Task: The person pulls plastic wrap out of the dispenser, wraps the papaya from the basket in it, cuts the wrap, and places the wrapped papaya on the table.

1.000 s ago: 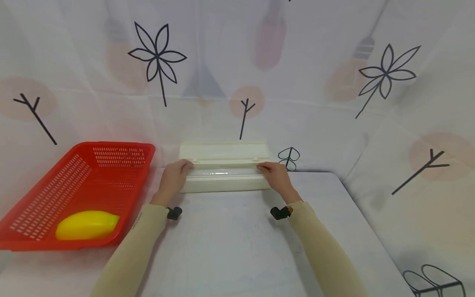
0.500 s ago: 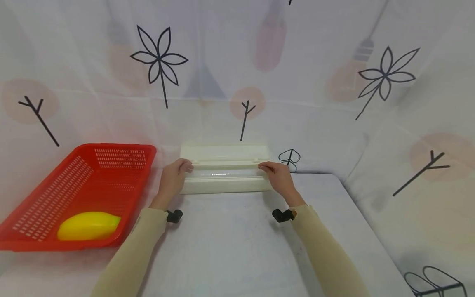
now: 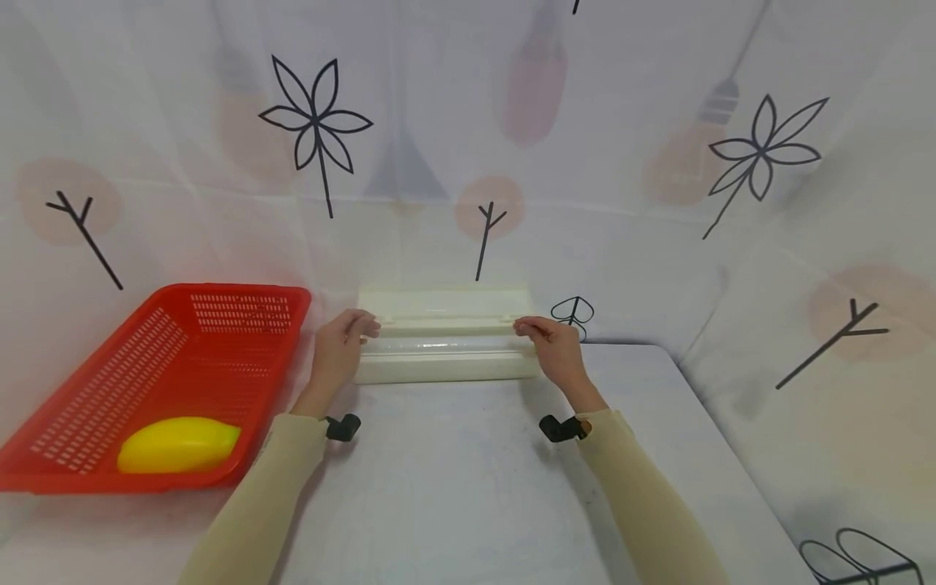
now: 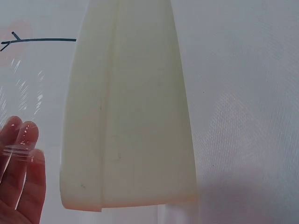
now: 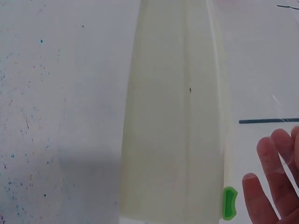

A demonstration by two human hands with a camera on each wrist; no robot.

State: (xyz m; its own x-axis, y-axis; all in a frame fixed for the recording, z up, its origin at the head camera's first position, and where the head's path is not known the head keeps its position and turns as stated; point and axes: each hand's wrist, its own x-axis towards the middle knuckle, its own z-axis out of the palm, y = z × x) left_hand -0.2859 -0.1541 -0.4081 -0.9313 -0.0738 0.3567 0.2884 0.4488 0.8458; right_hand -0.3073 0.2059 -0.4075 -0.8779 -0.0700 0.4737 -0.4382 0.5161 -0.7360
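A long cream cling film dispenser (image 3: 446,370) lies against the back wall, its lid (image 3: 442,301) raised. Clear film (image 3: 439,344) stretches across it, hard to see apart from some glints. At the left end, my left hand (image 3: 338,349) pinches the film's edge; in the left wrist view, the bunched film (image 4: 21,150) crosses its fingers. My right hand (image 3: 559,351) pinches the edge at the other end. Only the fingers (image 5: 268,177) of that hand show in the right wrist view, beside a small green piece (image 5: 229,203) at the dispenser's edge.
To the left stands a red plastic basket (image 3: 288,366) holding a yellow, mango-like fruit (image 3: 179,445). A white-covered table (image 3: 453,487) extends in front of the dispenser. Printed cloth (image 3: 621,260) hangs close behind and along the right side.
Both hands have risen slightly with the film's edge and drawn a little apart. The whole head view has shifted slightly. Dispenser, basket and fruit keep their places.
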